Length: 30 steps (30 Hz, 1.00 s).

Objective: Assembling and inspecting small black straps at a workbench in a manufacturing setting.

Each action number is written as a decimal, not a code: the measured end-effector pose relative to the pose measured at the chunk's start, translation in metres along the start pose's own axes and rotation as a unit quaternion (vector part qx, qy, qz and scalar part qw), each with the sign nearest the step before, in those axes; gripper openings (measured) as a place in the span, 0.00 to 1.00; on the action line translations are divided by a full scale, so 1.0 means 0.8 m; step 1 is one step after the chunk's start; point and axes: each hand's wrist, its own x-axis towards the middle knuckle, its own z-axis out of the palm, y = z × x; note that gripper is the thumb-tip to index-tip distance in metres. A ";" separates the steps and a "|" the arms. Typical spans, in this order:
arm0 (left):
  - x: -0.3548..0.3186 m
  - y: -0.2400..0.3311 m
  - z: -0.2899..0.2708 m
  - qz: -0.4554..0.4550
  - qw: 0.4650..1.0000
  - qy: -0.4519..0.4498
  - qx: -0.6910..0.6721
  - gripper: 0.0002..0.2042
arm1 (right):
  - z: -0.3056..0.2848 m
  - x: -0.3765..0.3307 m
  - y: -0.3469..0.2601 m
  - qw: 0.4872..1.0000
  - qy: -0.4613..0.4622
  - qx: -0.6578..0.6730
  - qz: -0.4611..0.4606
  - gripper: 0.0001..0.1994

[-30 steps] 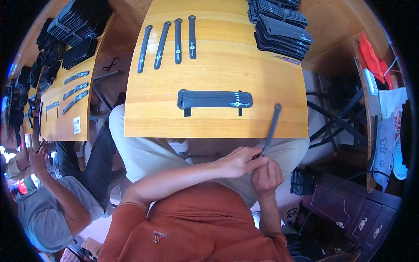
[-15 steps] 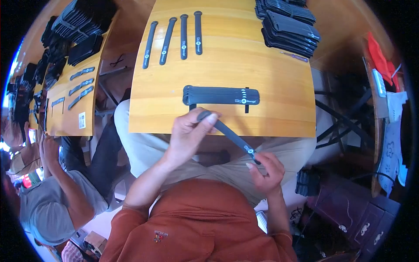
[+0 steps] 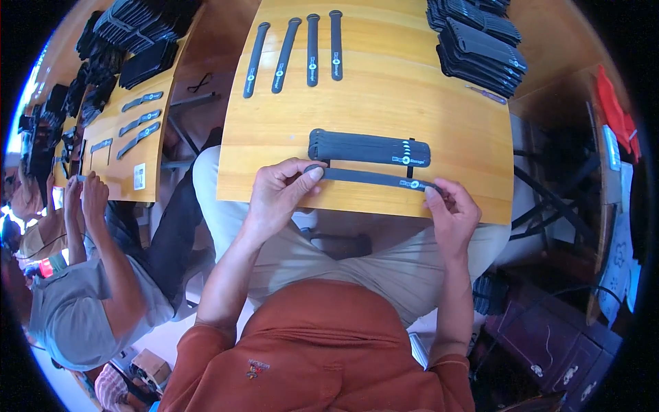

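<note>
A dark grey strap with a pale printed mark is stretched level over the table's near edge. My left hand pinches its rounded left end between thumb and fingers. At the other end, my right hand grips the tip the same way. Just beyond it lies a stack of matching straps, layered flat, with two thin black bands poking out beneath. Farther off, several single straps lie side by side, lengthwise, at the far left of the table.
Bundled black straps are piled at the table's far right, with a small screwdriver beside them. On the left, a co-worker sits at another wooden table bearing straps and black piles. A dark red cabinet stands at lower right.
The strap has gone from slanting down to the right to lying nearly level. My right hand has risen and moved right to the table edge. The whole view has shifted slightly.
</note>
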 end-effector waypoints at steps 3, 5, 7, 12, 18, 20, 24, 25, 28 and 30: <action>0.006 0.001 -0.002 -0.006 1.000 -0.013 0.000 0.12 | -0.002 0.017 0.008 0.998 -0.038 -0.025 -0.032 0.10; 0.010 0.002 -0.002 -0.011 1.000 -0.016 -0.007 0.13 | 0.005 0.022 0.005 1.000 -0.026 -0.001 -0.016 0.10; 0.014 0.003 -0.004 -0.015 1.000 -0.006 0.007 0.12 | 0.009 0.027 0.003 1.000 -0.014 0.022 0.000 0.09; 0.024 -0.004 -0.005 -0.020 0.998 0.048 0.039 0.10 | 0.013 0.036 0.003 0.999 -0.020 -0.018 -0.027 0.08; 0.029 -0.003 -0.005 -0.030 0.996 0.076 0.040 0.08 | 0.018 0.041 0.000 0.999 -0.007 -0.027 -0.016 0.08; 0.030 -0.002 -0.004 -0.036 0.995 0.086 0.030 0.08 | 0.018 0.043 0.001 0.999 -0.009 -0.033 -0.018 0.08; 0.033 0.003 -0.003 -0.046 0.991 0.097 0.075 0.06 | 0.018 0.046 -0.001 0.997 -0.013 -0.074 -0.019 0.08; 0.034 0.004 -0.002 -0.053 0.990 0.099 0.087 0.06 | 0.018 0.047 0.001 0.997 -0.013 -0.073 -0.018 0.08; 0.035 0.004 -0.001 -0.049 0.990 0.098 0.086 0.06 | 0.017 0.049 0.004 0.993 -0.009 -0.103 -0.053 0.08; 0.037 0.004 -0.002 -0.051 0.989 0.101 0.098 0.06 | 0.017 0.049 0.001 0.994 -0.012 -0.103 -0.033 0.08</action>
